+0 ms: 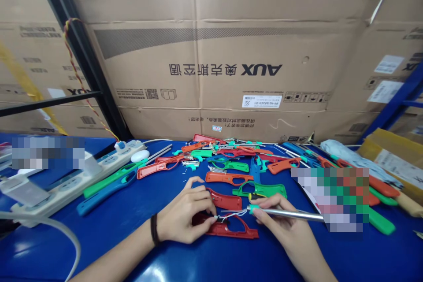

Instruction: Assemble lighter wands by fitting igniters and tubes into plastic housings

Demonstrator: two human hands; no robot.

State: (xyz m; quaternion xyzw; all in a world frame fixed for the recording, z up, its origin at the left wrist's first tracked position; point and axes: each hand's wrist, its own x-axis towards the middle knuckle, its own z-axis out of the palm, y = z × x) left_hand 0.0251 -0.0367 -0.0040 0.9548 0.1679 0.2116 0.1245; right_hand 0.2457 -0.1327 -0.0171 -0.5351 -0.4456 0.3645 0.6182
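My left hand point(188, 211), with a dark band at the wrist, is closed on a red lighter handle half point(233, 228) lying on the table. Its thumb and forefinger meet at a small dark part with a white end inside that shell. White wires point(236, 215) run from there toward a metal lighter tube point(291, 214) with a teal collar point(254, 209). My right hand point(284, 220) pinches the tube near this collar. A yellow and black tool point(257, 196) shows beside the right fingertips; whether they hold it I cannot tell. Another red handle half point(226, 199) lies just behind.
Several coloured lighter shells and tubes lie heaped behind my hands, including an orange shell point(228, 178) and a green one point(272, 190). A white power strip point(79, 180) with plugs runs along the left. Large cardboard boxes point(214, 44) form the back. Blurred patches hide parts of both sides.
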